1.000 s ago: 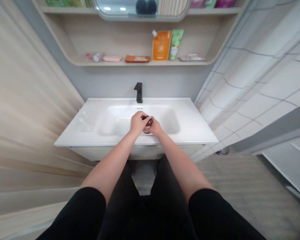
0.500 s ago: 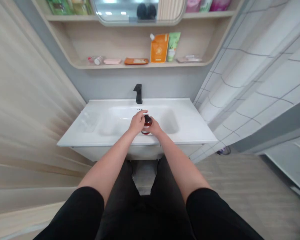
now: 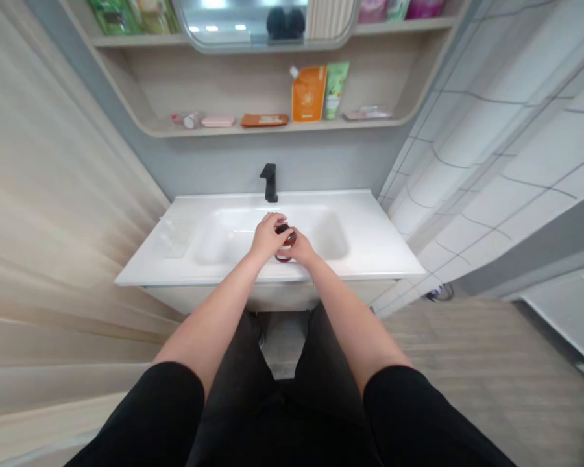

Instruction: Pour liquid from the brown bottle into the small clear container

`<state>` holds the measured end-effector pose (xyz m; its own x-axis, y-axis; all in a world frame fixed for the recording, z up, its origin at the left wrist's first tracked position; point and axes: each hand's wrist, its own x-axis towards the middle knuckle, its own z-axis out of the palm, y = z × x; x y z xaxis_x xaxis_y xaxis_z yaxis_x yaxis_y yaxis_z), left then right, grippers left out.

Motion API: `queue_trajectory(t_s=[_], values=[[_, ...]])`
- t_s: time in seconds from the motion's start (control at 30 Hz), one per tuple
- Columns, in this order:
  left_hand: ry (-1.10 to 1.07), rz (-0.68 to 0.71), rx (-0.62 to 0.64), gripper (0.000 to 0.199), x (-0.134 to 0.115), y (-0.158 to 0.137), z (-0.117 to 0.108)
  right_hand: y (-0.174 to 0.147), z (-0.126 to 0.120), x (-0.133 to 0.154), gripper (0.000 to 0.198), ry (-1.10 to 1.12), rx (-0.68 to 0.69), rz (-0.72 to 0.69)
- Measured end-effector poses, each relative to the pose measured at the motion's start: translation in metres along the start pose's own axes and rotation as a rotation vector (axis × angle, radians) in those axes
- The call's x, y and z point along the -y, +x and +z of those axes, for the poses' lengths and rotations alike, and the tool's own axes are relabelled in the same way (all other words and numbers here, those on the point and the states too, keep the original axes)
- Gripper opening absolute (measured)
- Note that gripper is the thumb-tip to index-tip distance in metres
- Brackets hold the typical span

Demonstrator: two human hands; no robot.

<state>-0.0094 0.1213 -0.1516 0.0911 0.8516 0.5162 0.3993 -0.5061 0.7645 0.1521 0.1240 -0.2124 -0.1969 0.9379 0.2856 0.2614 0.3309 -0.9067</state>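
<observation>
A small dark reddish-brown bottle (image 3: pixel 289 240) with a pale label and a black cap (image 3: pixel 282 228) stands or is held at the front rim of the white sink (image 3: pixel 214 237); whether its base rests there I cannot tell. My right hand (image 3: pixel 302 248) wraps round the bottle's body from the right. From the left, my left hand (image 3: pixel 267 236) curls its fingers and thumb about the cap. Both hands hide parts of the bottle.
Behind the sink rises a black faucet (image 3: pixel 270 183). Above, a wall shelf (image 3: pixel 199 133) carries an orange pouch (image 3: pixel 309 95), a green tube (image 3: pixel 337 91) and a brown packet (image 3: pixel 264 120). A clear tray-like item (image 3: pixel 176 239) lies on the counter's left. A beige curtain (image 3: pixel 53 194) hangs at left.
My left hand's fingers and thumb have closed in around the black cap, covering more of the bottle's top. The right hand keeps its hold on the bottle.
</observation>
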Motion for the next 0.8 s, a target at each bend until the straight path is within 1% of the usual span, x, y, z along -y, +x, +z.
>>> queue_trajectory(t_s=[0.03,0.1,0.2,0.33,0.43,0.5,0.53,0.6,0.67,0.7,0.73,0.8], values=[[-0.018,-0.023,-0.005,0.036,0.001,0.001,0.001,0.0,0.0,0.0,0.069,0.002,0.002,0.0],[-0.059,-0.054,0.027,0.04,0.004,0.002,0.001,0.0,0.001,0.001,0.071,-0.006,0.004,0.005],[-0.086,-0.046,0.085,0.045,0.005,0.003,0.0,-0.001,0.001,0.004,0.072,-0.026,0.002,0.003],[-0.049,-0.078,0.02,0.045,0.0,-0.003,0.002,-0.003,-0.001,0.008,0.068,-0.035,-0.029,0.0],[0.046,-0.07,0.057,0.053,-0.007,-0.013,0.002,-0.005,-0.001,0.01,0.067,-0.035,-0.044,-0.009],[0.087,-0.059,0.052,0.059,-0.013,-0.022,-0.002,-0.006,0.0,0.01,0.068,-0.02,-0.014,-0.022],[0.095,-0.07,0.018,0.06,-0.015,-0.028,-0.005,-0.006,0.0,0.01,0.071,0.008,0.016,-0.03],[0.097,-0.116,-0.097,0.058,-0.022,-0.043,-0.017,-0.005,0.001,0.01,0.084,0.11,0.089,-0.039],[0.092,-0.161,-0.248,0.056,-0.031,-0.064,-0.036,-0.004,0.002,0.008,0.095,0.229,0.148,-0.029],[0.092,-0.177,-0.318,0.056,-0.036,-0.077,-0.049,-0.003,0.002,0.007,0.095,0.267,0.162,-0.018],[0.095,-0.196,-0.386,0.057,-0.041,-0.091,-0.066,-0.002,0.002,0.006,0.09,0.28,0.166,-0.007],[0.121,-0.217,-0.454,0.058,-0.051,-0.118,-0.105,-0.001,0.002,0.002,0.074,0.24,0.153,0.019]])
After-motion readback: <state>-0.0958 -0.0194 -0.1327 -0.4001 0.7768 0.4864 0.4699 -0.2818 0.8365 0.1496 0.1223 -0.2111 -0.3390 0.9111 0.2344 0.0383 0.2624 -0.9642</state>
